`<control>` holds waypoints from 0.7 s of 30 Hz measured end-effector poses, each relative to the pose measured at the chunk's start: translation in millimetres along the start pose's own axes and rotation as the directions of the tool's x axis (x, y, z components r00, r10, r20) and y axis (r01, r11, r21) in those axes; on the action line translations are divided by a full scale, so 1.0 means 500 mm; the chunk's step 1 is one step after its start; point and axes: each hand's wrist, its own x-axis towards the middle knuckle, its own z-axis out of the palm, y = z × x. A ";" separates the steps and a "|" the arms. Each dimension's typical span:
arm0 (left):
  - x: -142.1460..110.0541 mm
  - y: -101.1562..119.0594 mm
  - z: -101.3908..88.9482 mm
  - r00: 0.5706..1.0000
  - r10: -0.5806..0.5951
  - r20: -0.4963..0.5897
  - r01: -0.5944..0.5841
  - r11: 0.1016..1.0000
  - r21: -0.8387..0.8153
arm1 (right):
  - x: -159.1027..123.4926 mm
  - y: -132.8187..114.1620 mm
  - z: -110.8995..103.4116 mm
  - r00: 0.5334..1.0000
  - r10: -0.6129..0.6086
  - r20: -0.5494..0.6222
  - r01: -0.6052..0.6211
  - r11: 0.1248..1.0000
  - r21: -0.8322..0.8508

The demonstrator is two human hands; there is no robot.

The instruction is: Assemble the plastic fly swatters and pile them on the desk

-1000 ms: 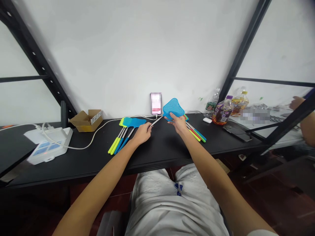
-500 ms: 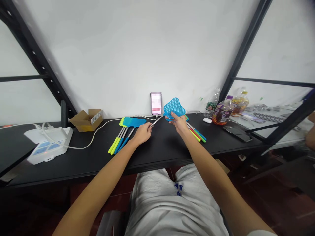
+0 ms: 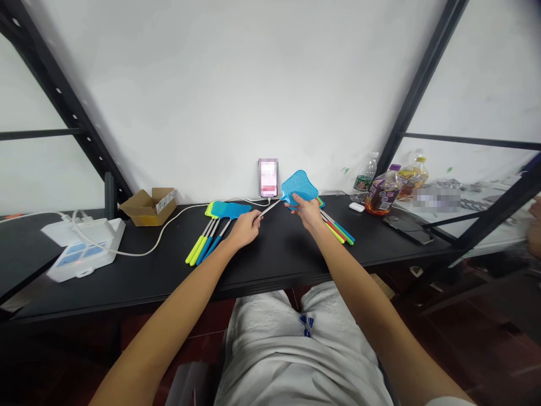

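A blue fly swatter (image 3: 299, 185) is held between my two hands above the dark table (image 3: 270, 256). My left hand (image 3: 247, 228) is closed around its handle end, with the metal rod coming out to the right. My right hand (image 3: 305, 210) grips the perforated head, thumb on its face. Left of my left hand lie several fly swatters (image 3: 230, 210) with yellow and blue handles, their heads overlapping. Partly hidden behind my right hand are more fly swatters (image 3: 338, 228) with red, yellow, green and blue handles.
A lit phone (image 3: 268, 178) leans on the wall. To the left are an open cardboard box (image 3: 149, 207) and a white power strip (image 3: 87, 251) with cables. Bottles (image 3: 382, 190), a white earbud case (image 3: 357, 207) and a dark phone (image 3: 408, 229) sit at the right.
The blue swatter's head has tilted and dipped very slightly. Both hands keep their hold in nearly the same place.
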 end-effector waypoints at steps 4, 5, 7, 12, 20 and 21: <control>0.000 -0.003 0.001 1.000 0.013 -0.002 -0.013 1.000 -0.004 | 0.001 -0.001 -0.002 1.000 0.003 -0.018 -0.003 1.000 -0.016; 0.000 -0.003 0.001 1.000 0.014 -0.004 -0.014 1.000 -0.005 | 0.002 -0.001 -0.002 1.000 0.003 -0.017 -0.003 1.000 -0.023; -0.001 -0.002 0.001 1.000 0.008 -0.006 -0.008 1.000 -0.004 | 0.003 0.000 -0.003 1.000 -0.001 -0.014 0.000 0.999 -0.035; -0.002 -0.002 0.000 1.000 -0.011 0.004 0.011 1.000 -0.002 | 0.008 0.007 -0.006 1.000 -0.005 0.003 0.006 0.999 -0.045; -0.002 -0.005 -0.001 0.999 -0.021 0.033 0.023 0.998 -0.055 | 0.012 0.002 -0.014 0.998 0.027 0.058 -0.024 0.999 -0.049; -0.002 -0.004 -0.002 0.999 -0.024 0.042 0.027 0.997 -0.066 | 0.012 0.001 -0.016 0.997 0.033 0.063 -0.030 0.999 -0.042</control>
